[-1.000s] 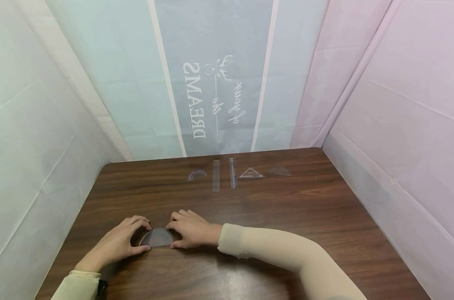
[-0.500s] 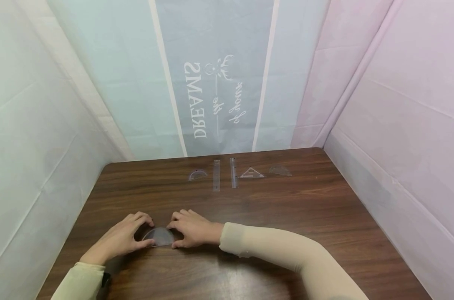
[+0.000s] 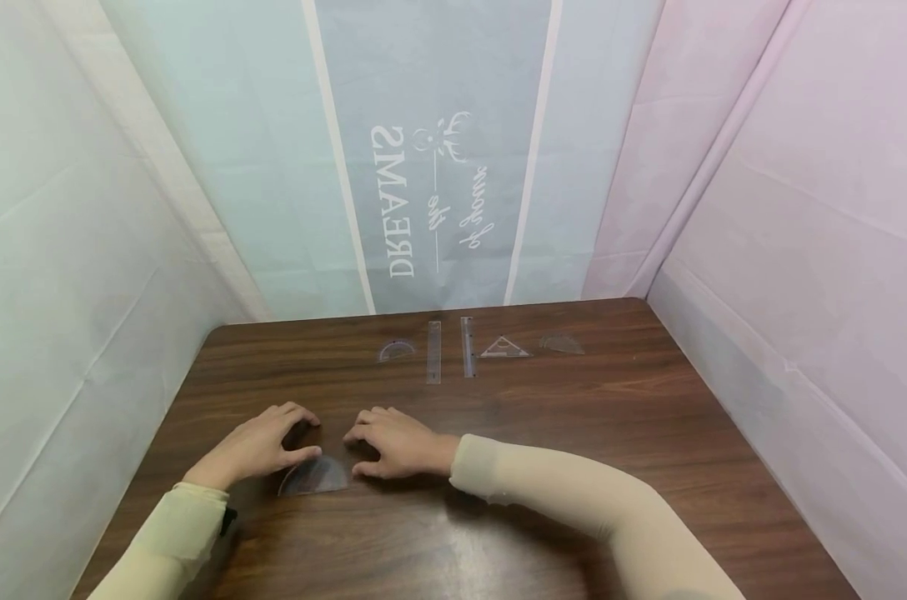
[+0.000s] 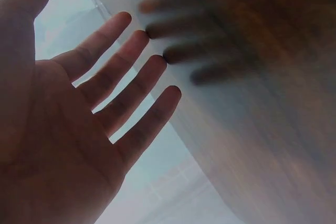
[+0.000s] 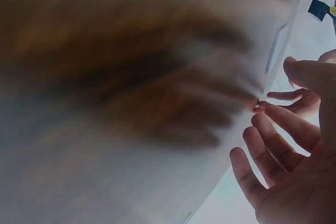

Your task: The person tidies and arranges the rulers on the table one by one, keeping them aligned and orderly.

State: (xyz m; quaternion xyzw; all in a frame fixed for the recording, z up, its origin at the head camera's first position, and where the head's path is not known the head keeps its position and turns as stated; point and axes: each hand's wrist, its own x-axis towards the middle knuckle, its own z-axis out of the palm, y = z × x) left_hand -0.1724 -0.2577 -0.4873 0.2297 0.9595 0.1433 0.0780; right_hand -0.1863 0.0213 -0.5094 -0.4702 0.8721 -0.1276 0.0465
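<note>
your protractor (image 3: pixel 316 478) lies flat, near left, long axis left-right, arc facing far. your left hand (image 3: pixel 262 444) rests at its far left, your right hand (image 3: pixel 403 443) at its far right, both spread and holding nothing; you can't tell if the left thumb touches it. far row: half-disc (image 3: pixel 397 344), two rulers (image 3: pixel 434 353), triangle (image 3: pixel 504 352), faint half-moon (image 3: pixel 563 343).

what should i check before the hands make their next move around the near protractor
1. Near protractor resting on the table: ok.
2. Left hand without a grip on anything: ok.
3. Right hand without a grip on anything: ok.
4. Left thumb clear of the near protractor: cannot tell; its tip shows right by the curved edge.
5. Far set square clear of both hands: ok.
6. Near protractor in line with the far row: not ok; it lies nearer the person.
</note>
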